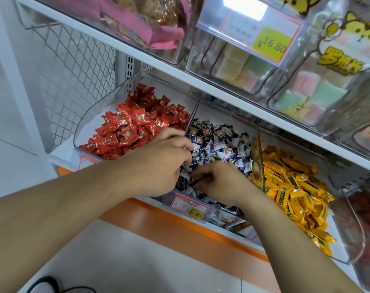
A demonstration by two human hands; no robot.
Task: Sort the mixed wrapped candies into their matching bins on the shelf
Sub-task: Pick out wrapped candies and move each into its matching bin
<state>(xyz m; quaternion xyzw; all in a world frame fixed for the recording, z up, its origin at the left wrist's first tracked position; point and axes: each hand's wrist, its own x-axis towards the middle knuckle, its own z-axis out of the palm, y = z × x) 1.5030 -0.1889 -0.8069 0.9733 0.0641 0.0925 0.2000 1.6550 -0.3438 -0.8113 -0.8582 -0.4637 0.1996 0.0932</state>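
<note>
I have both hands in the middle clear plastic bin [226,115] of navy-and-white wrapped candies [220,144]. My left hand [158,166] curls its fingers into the pile; its contents are hidden. My right hand [220,182] pinches a small dark candy [193,181]. The red foil candies [133,127] and yellow wrapped bars [294,187] look uniform; I judge sorting of the middle bin unfinished

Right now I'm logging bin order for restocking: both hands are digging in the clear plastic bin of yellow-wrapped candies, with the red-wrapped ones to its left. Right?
Not quite. The head view shows both hands, left hand and right hand, in the middle clear plastic bin of dark blue-and-white wrapped candies; the red-wrapped candies do lie to its left.
</note>
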